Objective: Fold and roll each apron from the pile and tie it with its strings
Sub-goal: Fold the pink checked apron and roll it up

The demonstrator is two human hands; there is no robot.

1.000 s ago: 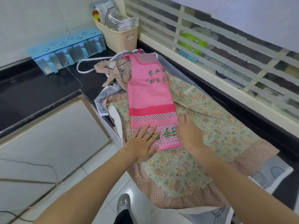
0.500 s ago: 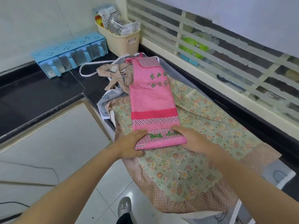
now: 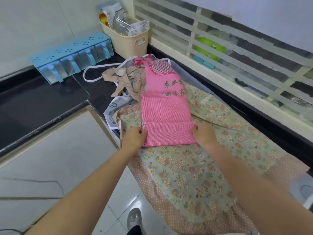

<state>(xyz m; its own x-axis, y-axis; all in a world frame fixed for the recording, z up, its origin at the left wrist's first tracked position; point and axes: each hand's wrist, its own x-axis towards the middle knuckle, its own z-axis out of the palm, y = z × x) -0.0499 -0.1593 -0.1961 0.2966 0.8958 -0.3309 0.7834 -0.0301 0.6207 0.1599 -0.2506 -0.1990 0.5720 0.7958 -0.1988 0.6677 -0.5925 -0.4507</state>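
**Pink apron: roll just begun, strings untied**

The pink apron [image 3: 165, 106], folded into a narrow strip, lies on the floral apron [image 3: 194, 167] on the black bench [image 3: 42, 102]. Its near end is turned over about 1 time. The left hand [image 3: 134, 138] and right hand [image 3: 204, 134] pinch that fold's 2 ends. Rolling and tying remain, and at least 2 more aprons wait beneath. The floral hem overhangs the bench edge; ahead, the tangled straps [image 3: 127, 78] and probably the beige basket [image 3: 130, 41] limit rolling room.
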